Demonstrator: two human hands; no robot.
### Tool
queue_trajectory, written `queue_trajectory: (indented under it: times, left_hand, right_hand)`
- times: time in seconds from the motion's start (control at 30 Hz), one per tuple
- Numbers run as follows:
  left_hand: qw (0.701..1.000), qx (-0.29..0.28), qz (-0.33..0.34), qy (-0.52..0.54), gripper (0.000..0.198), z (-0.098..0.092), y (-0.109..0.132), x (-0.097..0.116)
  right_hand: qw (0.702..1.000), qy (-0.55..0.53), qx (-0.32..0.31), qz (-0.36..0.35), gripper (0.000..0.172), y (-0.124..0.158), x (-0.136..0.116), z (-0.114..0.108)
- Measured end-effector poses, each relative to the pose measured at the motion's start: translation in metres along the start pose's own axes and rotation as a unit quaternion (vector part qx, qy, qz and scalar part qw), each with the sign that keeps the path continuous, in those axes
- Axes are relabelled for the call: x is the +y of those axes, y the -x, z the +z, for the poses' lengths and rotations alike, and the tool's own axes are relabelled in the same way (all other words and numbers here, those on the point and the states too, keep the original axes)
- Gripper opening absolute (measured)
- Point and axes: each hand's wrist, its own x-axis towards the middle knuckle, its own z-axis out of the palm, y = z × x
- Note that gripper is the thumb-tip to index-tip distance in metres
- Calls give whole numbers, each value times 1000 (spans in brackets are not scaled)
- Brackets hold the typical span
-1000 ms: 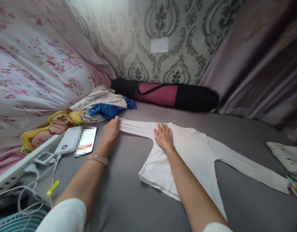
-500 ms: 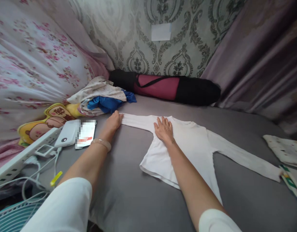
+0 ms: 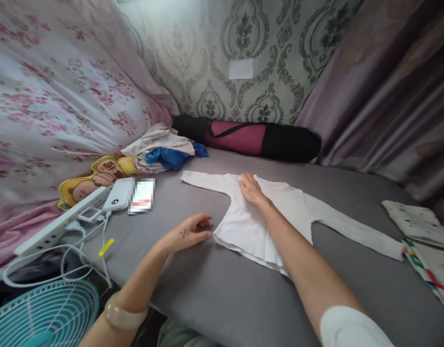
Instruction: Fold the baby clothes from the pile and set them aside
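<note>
A white long-sleeved shirt (image 3: 231,224) lies spread on the grey bed sheet (image 3: 222,299), its sleeves stretched out to both sides. My right hand (image 3: 252,189) rests flat on the shirt near the shoulder beside the collar, fingers extended. Just left of the shirt's lower corner, my left hand (image 3: 191,233) hovers with thumb and fingers apart and nothing between them. A pale bangle circles the left forearm. My right forearm hides part of the shirt's body and hem.
Folded cloths (image 3: 417,221) lie at the right. A long black and maroon bag (image 3: 239,137) lies along the wall. At left are crumpled clothes (image 3: 167,144), a phone (image 3: 142,195), a white power bank (image 3: 118,195), a power strip (image 3: 62,221) with cables, and a teal fan (image 3: 44,313).
My left hand has let go of the left sleeve's cuff and come nearer, to the shirt's lower left corner. The right hand stays on the shirt. The camera view has shifted slightly.
</note>
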Motion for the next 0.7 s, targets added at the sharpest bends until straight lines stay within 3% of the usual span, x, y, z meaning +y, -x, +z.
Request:
queue_trajectory:
  times: [0.2,0.3,0.4,0.47,0.6,0.7]
  left_hand:
    - [995,67,10,-74,33,35,0,4]
    - [998,49,-1,-45,38,42,-2,16]
    - [1000,9,-13,14,54,46,3,27]
    - [1000,20,-17,15,59,49,6,30]
    - [997,69,-23,22,44,54,4,28]
    - [996,55,4,76,44,56,3,25]
  right_hand:
    - [993,45,-80,-81,57,75,9,6]
    - [990,53,-90,-95,60,103,10,14]
    - [990,66,-74,-101,61,115,9,19]
    - [991,73,-57,-100,61,118,7,21]
    - [991,79,-33,-101,63,120,5,24]
    - [991,78,-27,-103,64,121,6,24]
